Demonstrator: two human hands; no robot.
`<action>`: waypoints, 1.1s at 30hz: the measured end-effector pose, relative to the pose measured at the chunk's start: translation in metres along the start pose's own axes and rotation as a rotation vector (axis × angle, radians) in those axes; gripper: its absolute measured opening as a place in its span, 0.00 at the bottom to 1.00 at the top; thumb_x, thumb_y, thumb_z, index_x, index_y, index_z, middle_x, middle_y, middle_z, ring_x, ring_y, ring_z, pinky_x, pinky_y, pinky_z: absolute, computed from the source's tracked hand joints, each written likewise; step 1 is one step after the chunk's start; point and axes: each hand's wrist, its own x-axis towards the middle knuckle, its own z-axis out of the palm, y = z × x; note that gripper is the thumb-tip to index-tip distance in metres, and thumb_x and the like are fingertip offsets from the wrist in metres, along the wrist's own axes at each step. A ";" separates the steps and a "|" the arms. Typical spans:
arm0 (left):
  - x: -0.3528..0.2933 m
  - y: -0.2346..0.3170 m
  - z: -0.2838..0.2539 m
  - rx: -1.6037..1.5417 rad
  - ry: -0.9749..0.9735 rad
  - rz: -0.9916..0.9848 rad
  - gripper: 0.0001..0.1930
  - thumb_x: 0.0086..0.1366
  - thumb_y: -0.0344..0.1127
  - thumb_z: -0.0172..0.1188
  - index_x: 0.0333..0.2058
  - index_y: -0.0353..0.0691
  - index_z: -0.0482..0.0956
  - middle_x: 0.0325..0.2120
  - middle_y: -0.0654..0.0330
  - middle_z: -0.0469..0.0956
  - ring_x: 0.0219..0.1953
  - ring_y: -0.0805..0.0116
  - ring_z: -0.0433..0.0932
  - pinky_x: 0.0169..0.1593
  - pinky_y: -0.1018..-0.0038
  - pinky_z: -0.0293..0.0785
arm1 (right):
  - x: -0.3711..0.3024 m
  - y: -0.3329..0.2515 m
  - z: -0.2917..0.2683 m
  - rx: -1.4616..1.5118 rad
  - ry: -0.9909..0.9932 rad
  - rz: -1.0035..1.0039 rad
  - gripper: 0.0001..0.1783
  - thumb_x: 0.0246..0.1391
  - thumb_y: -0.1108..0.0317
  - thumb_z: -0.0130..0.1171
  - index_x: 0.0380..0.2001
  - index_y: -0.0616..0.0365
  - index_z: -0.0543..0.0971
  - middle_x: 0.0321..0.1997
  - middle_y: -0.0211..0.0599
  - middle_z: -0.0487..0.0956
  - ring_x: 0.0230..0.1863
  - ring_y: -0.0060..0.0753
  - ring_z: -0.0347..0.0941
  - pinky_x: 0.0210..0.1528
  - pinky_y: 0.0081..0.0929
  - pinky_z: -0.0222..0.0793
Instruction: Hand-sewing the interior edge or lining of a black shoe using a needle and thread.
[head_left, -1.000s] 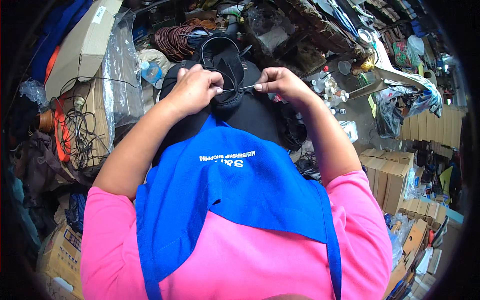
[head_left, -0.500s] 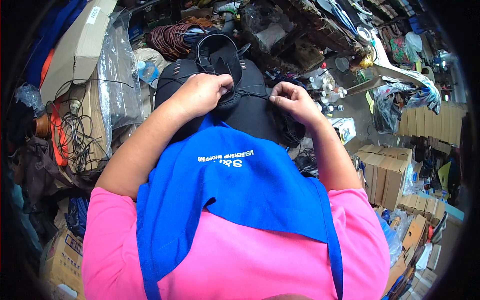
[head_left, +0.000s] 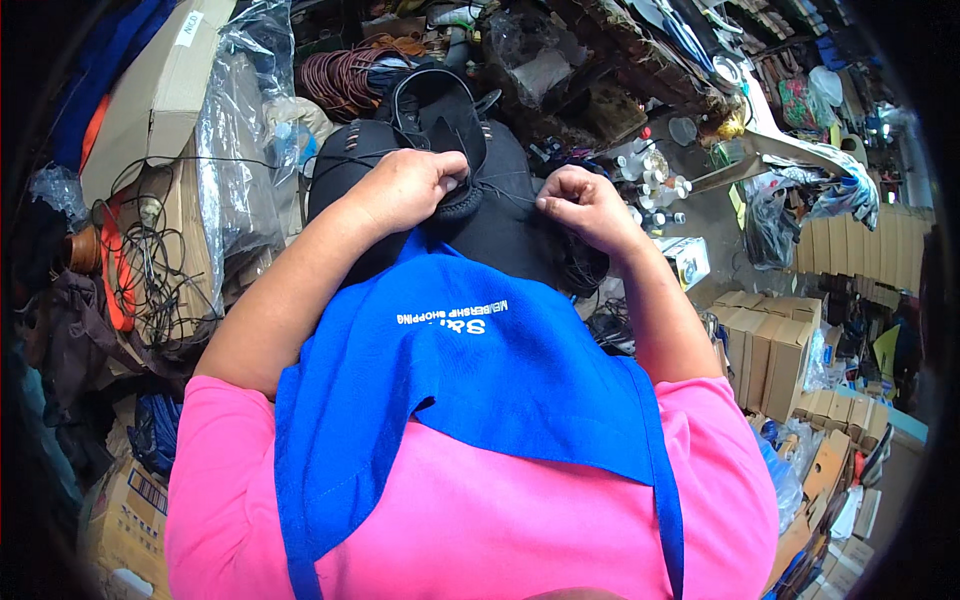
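A black shoe (head_left: pixel 469 146) rests on my dark-clad lap, its opening at the far end and its sole edge toward me. My left hand (head_left: pixel 412 187) is closed at the shoe's near end, fingertips pinched against it; what lies under them is partly hidden. To the right, my right hand (head_left: pixel 585 207) pinches a thin black thread (head_left: pixel 508 194) that runs across to the shoe. Its fingers are curled, thumb against forefinger. Another dark cord (head_left: pixel 235 160) stretches from the left toward my lap. A blue apron (head_left: pixel 470 370) covers my front.
Tangled black cord (head_left: pixel 155 265) hangs by cardboard at the left, beside clear plastic (head_left: pixel 245 150). A coil of brown cord (head_left: pixel 340 82) lies beyond the shoe. Small bottles (head_left: pixel 655 180) stand at the right, near stacked cardboard boxes (head_left: pixel 765 345).
My right hand has shifted slightly left, and the thread now hangs a little differently. The left hand stays on the shoe. The clear plastic at the left has billowed upward.
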 end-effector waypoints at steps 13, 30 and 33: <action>0.001 0.002 -0.003 0.007 -0.016 0.005 0.06 0.61 0.30 0.53 0.38 0.40 0.74 0.30 0.49 0.78 0.36 0.48 0.78 0.39 0.63 0.73 | -0.009 -0.005 0.032 -0.369 0.227 -0.243 0.09 0.46 0.67 0.66 0.28 0.60 0.79 0.31 0.35 0.73 0.30 0.28 0.72 0.32 0.26 0.68; -0.003 0.001 -0.005 0.340 0.033 0.165 0.05 0.57 0.32 0.52 0.33 0.44 0.72 0.26 0.57 0.77 0.36 0.55 0.75 0.42 0.60 0.66 | 0.042 -0.062 0.032 -1.317 -0.116 -0.608 0.09 0.46 0.66 0.53 0.34 0.43 0.76 0.26 0.28 0.77 0.38 0.35 0.75 0.44 0.36 0.61; -0.007 -0.001 -0.013 0.380 0.036 0.213 0.05 0.56 0.31 0.52 0.33 0.46 0.73 0.26 0.59 0.76 0.36 0.58 0.75 0.42 0.62 0.64 | 0.044 -0.066 0.027 -1.342 -0.197 -0.530 0.10 0.45 0.67 0.54 0.34 0.44 0.75 0.25 0.29 0.77 0.38 0.35 0.75 0.44 0.35 0.61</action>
